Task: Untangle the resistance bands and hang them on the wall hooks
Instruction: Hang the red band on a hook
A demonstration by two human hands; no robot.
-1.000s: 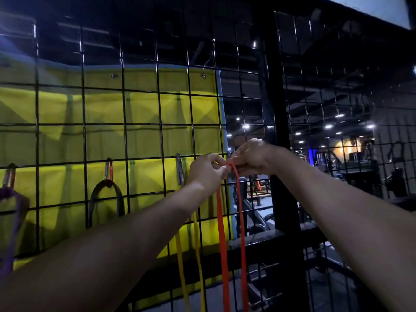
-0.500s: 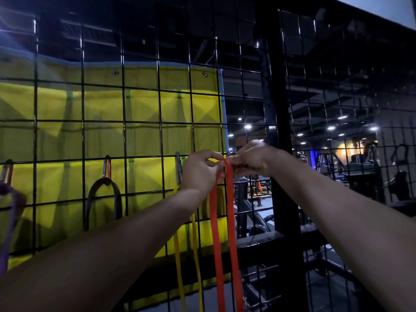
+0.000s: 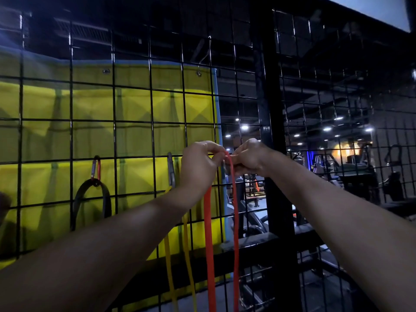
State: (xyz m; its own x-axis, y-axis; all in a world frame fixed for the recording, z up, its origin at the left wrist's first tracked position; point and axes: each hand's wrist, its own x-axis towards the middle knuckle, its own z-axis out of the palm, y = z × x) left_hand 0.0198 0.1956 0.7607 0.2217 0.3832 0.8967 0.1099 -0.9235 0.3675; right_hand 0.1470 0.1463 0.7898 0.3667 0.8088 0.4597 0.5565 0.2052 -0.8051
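Note:
An orange resistance band hangs as a long loop down the black wire grid. Its top is pinched between my left hand and my right hand, both raised against the grid. A grey clip between the hands is mostly hidden by fingers. A yellow band hangs from a grey carabiner just left of my left hand. Further left a black band hangs from a red carabiner.
A yellow mat hangs behind the grid. A thick black post stands right of my hands. Beyond the mesh lies a dim gym with machines. A purple shape shows at the left edge.
Both hands stay at the same spot on the grid with the orange band's top between them. The left fingers have shifted slightly over the band; the view has drifted a little.

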